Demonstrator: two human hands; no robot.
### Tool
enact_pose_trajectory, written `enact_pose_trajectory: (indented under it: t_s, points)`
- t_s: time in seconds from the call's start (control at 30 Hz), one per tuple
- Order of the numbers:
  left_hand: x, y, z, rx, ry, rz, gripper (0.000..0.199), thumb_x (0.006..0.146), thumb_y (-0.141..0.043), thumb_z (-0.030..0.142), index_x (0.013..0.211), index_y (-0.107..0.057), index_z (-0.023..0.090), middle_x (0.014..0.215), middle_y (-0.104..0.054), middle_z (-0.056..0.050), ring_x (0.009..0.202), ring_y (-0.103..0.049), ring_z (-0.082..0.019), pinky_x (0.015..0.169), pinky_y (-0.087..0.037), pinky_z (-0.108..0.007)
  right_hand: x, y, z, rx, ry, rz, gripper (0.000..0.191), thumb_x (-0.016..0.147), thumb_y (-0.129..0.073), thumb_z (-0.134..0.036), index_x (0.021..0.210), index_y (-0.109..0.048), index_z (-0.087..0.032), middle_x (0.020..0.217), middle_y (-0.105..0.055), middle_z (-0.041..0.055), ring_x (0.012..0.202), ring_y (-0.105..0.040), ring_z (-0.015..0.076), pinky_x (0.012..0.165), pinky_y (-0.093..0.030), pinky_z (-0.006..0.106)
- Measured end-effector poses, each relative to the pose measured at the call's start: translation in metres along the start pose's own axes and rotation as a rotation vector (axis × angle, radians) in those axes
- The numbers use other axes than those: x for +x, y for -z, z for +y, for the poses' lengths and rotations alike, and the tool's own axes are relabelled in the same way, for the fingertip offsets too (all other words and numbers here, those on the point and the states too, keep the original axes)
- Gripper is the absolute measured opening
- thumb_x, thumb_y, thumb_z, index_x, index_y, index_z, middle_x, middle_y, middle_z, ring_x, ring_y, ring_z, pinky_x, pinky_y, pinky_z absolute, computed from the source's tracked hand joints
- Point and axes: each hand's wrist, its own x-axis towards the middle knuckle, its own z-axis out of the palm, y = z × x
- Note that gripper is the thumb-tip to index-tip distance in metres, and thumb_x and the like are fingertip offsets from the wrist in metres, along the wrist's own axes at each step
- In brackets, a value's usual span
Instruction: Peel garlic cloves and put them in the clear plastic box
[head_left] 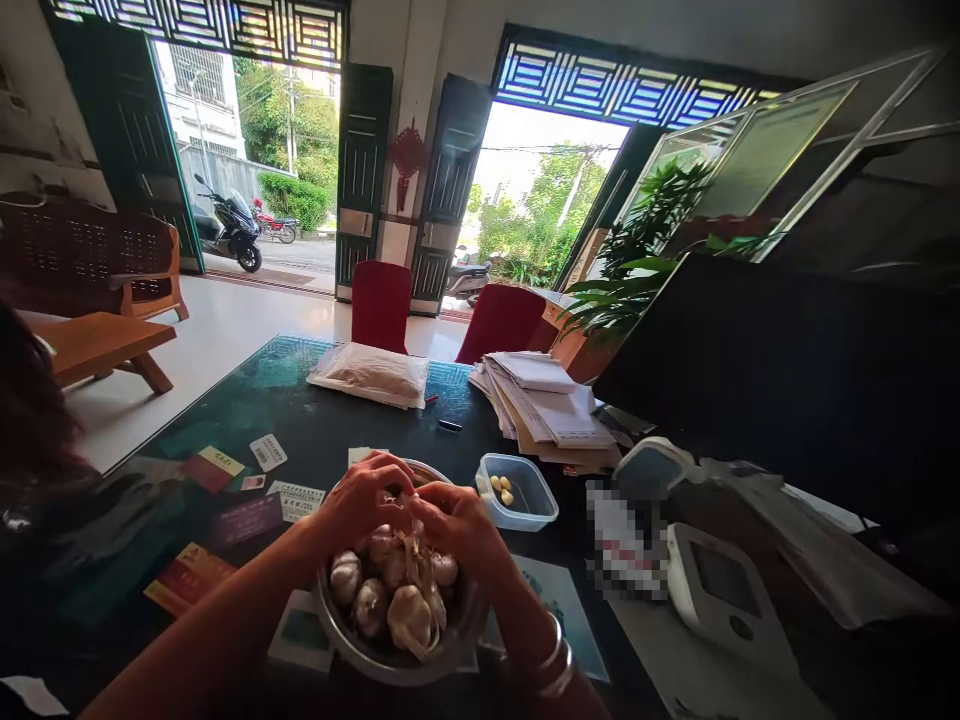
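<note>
A steel bowl (341,650) full of garlic bulbs (411,617) with papery skins and dry stalks stands at the table's near side. Above its far part, my left hand (367,505) and my right hand (461,520) meet with fingers bent and fingertips together. Between them is a piece of garlic (409,505), mostly hidden, with pale loose skin. To the right of the bowl, a clear plastic container (534,500) holds several peeled garlic cloves (502,488).
On the dark glass-topped table (247,420) are a plastic-wrapped packet (367,375), a paper stack (551,400) and several cards (247,520). A white device with a screen (724,590) and a dark monitor (772,400) stand at right. Red chairs (381,305) are beyond.
</note>
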Motion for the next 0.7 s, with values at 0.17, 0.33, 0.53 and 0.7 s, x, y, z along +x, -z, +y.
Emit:
enact_pose_trajectory:
  t_s: [0.17,0.33,0.53,0.7]
  points:
    - [0.013,0.011,0.007,0.030,0.117,-0.156,0.034,0.066,-0.072,0.016,0.098,-0.066,0.021,0.093,-0.067,-0.003,0.087,-0.060,-0.020,0.077,-0.045,-0.030,0.000,0.009,-0.001,0.315,-0.071,-0.063,0.026,0.073,-0.067,-0.039,0.081,-0.069,-0.014,0.070,-0.064,0.0021,0.050,-0.049,0.0077,0.046,-0.036,0.020]
    - [0.019,0.011,0.013,-0.008,0.076,-0.098,0.015,0.071,-0.069,0.019,0.085,-0.070,0.020,0.088,-0.067,-0.002,0.079,-0.062,-0.016,0.073,-0.045,-0.026,-0.001,0.012,-0.004,0.382,-0.089,-0.088,0.030,0.073,-0.067,-0.042,0.077,-0.067,-0.012,0.055,-0.054,-0.0029,0.040,-0.036,0.0029,0.038,-0.025,0.017]
    - [0.008,-0.002,0.010,-0.026,0.023,0.015,0.017,0.072,-0.066,0.011,0.083,-0.072,0.022,0.080,-0.069,-0.001,0.072,-0.063,-0.013,0.069,-0.047,-0.023,0.000,0.014,-0.001,0.404,-0.078,-0.107,0.035,0.073,-0.067,-0.046,0.069,-0.065,-0.011,0.045,-0.049,-0.0048,0.035,-0.037,0.0034,0.035,-0.022,0.017]
    - [0.000,-0.003,0.010,-0.008,-0.031,0.079,0.011,0.074,-0.068,0.019,0.083,-0.073,0.022,0.081,-0.070,-0.003,0.071,-0.064,-0.015,0.068,-0.048,-0.025,0.002,0.013,0.003,0.417,-0.078,-0.129,0.039,0.071,-0.068,-0.050,0.064,-0.061,-0.012,0.040,-0.049,-0.0052,0.033,-0.039,0.0043,0.034,-0.023,0.017]
